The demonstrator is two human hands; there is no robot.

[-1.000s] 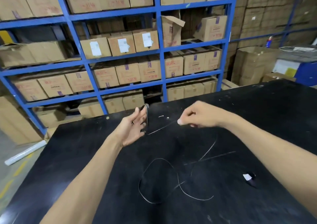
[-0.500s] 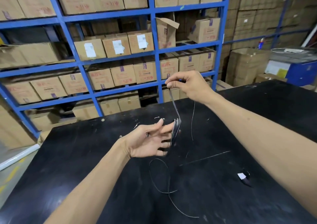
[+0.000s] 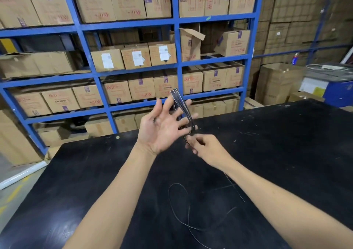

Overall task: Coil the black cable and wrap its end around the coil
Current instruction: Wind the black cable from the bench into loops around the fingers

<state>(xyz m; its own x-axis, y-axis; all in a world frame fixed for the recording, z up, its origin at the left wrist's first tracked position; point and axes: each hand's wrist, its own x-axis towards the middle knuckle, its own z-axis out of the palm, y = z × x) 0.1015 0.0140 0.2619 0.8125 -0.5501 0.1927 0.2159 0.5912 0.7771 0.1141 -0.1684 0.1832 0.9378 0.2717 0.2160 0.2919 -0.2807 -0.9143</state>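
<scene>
My left hand (image 3: 164, 126) is raised palm-up above the far part of the black table (image 3: 95, 172), fingers spread. Several loops of thin black cable (image 3: 181, 105) are wound around its fingers, forming a narrow coil that stands up past the fingertips. My right hand (image 3: 206, 147) sits just below and right of the coil and pinches the cable where it leaves the loops. The loose remainder of the cable (image 3: 179, 206) trails down under my right forearm and lies in a slack loop on the table.
Blue metal shelving (image 3: 177, 71) filled with cardboard boxes stands beyond the table's far edge. More stacked boxes and a blue bin (image 3: 336, 90) are at the right. A white roll (image 3: 21, 176) lies on the floor at left.
My right hand came down from high above the coil to just below it, laying another turn. My left hand rose and tilted upright. The slack on the table has shortened.
</scene>
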